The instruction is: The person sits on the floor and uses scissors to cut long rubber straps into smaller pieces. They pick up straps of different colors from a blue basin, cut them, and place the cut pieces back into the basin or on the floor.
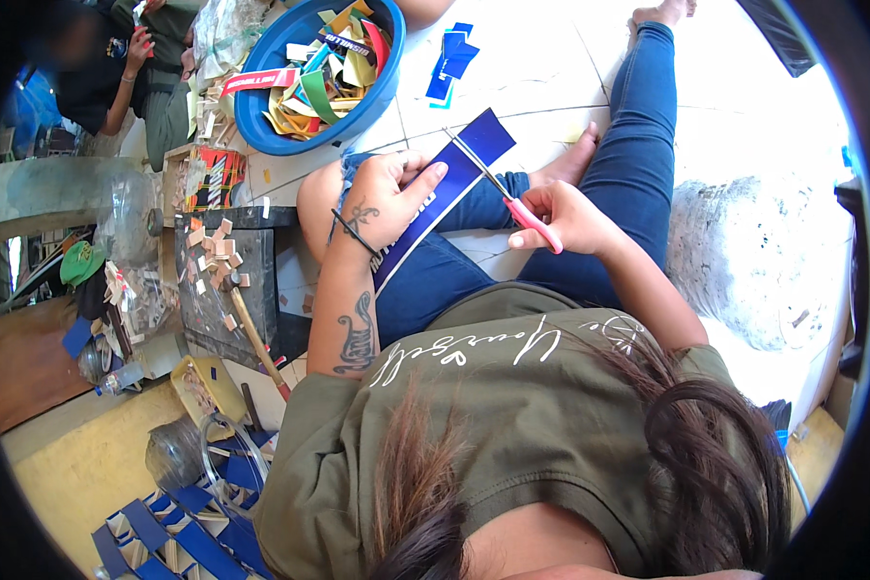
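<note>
White tiled floor [561, 68], round blue plastic basin [261, 116] of coloured scraps, left hand [391, 198] clamped on long dark-blue paper strip [454, 174], right hand [565, 217] gripping pink-handled scissors [512, 203].

A long dark-blue strip [449, 188] slants across the lap, with pink-handled scissors [512, 205] biting into its upper right edge.

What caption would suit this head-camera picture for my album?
Seated on a tiled floor, left hand holds a long dark-blue strip while right hand cuts it with pink-handled scissors.
</note>
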`<state>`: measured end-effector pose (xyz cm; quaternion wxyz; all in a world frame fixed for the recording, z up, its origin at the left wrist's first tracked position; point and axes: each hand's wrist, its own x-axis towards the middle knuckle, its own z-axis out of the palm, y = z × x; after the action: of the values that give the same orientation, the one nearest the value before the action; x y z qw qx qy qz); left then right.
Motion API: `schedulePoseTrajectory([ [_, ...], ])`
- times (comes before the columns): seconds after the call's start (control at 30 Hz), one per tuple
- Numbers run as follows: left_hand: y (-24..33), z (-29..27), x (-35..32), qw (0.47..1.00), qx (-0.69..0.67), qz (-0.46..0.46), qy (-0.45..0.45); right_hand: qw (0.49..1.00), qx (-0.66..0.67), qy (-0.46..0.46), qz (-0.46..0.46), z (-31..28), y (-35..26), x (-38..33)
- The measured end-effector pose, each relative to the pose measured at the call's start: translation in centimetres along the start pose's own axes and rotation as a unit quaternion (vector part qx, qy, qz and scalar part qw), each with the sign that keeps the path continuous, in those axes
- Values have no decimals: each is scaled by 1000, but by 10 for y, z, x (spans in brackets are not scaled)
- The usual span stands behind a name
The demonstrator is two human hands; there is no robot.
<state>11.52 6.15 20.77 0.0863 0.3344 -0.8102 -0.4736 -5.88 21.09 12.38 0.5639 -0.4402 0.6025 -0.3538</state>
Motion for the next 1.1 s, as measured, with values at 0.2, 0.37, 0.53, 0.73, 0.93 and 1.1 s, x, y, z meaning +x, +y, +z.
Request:
schedulePoseTrajectory([
  [0.2,-4,1,1,1000,-15,-1,-8,1000,-1,-8,1,-1,1,-1],
  [0.37,-4,1,2,1000,-22,-9,-19,1000,4,2,-17,0,3,-1],
  [0.53,-5,1,0,999,-40,-8,-21,999,-1,16,-49,0,4,-1],
  [0.73,-8,2,3,998,-59,-10,-32,998,2,33,-45,0,3,-4],
  [0.93,-15,5,3,997,-60,-9,-46,998,13,22,-55,1,4,-4],
  [1.1,-27,14,7,986,-154,11,-68,998,7,24,-59,1,3,-2],
])
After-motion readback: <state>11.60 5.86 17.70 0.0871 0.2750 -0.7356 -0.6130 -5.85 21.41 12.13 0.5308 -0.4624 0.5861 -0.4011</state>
